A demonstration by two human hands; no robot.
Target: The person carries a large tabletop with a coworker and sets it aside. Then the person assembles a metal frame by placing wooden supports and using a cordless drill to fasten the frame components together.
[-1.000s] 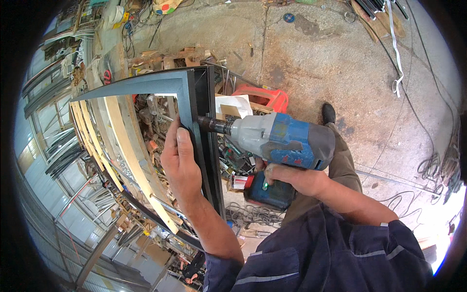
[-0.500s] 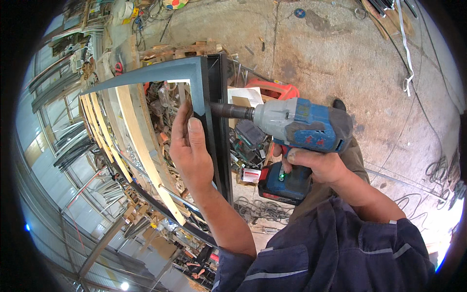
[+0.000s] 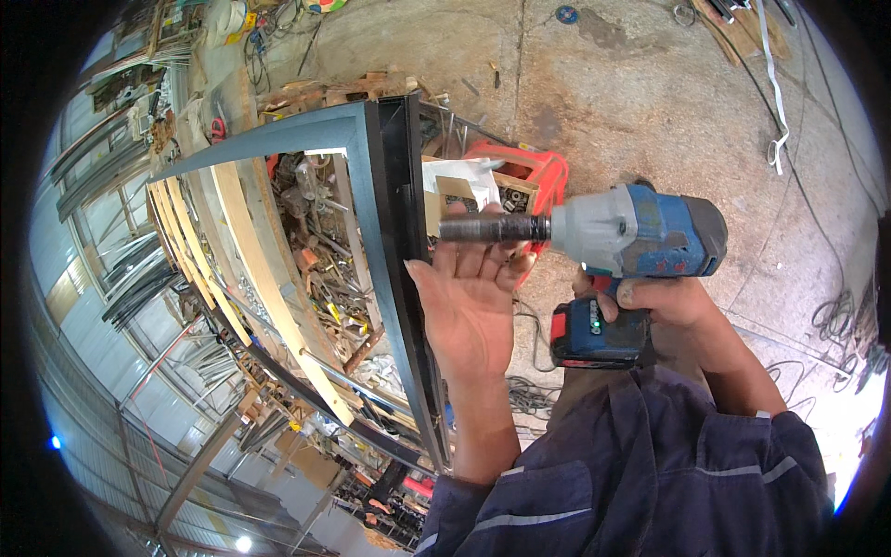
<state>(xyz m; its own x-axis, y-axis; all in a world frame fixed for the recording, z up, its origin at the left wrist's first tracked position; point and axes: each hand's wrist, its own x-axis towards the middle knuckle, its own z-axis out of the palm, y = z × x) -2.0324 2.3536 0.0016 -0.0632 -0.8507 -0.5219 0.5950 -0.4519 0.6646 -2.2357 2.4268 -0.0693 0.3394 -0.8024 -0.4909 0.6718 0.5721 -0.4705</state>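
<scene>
My right hand (image 3: pixel 661 295) grips the handle of a blue and grey cordless impact wrench (image 3: pixel 640 230), a finger by the trigger. Its long dark socket (image 3: pixel 492 228) points left and stands apart from the black metal frame (image 3: pixel 397 223). Beneath the socket, my left hand (image 3: pixel 471 325) is turned palm up with the fingers stretched out. The socket hides part of those fingers; whether they touch it I cannot tell. The frame's bluish-grey face (image 3: pixel 278 133) bends away to the left.
Wooden slats (image 3: pixel 264 269) run alongside the frame, with scattered scrap and tools (image 3: pixel 325 251) seen through it. Behind my left hand is a red crate (image 3: pixel 548 176) with metal parts and a box. Cables (image 3: pixel 529 395) lie on the concrete floor (image 3: pixel 640 111).
The impact wrench has pulled back to the right, its socket coming away from the frame. My left hand has left the frame's inner side and turned palm up under the socket.
</scene>
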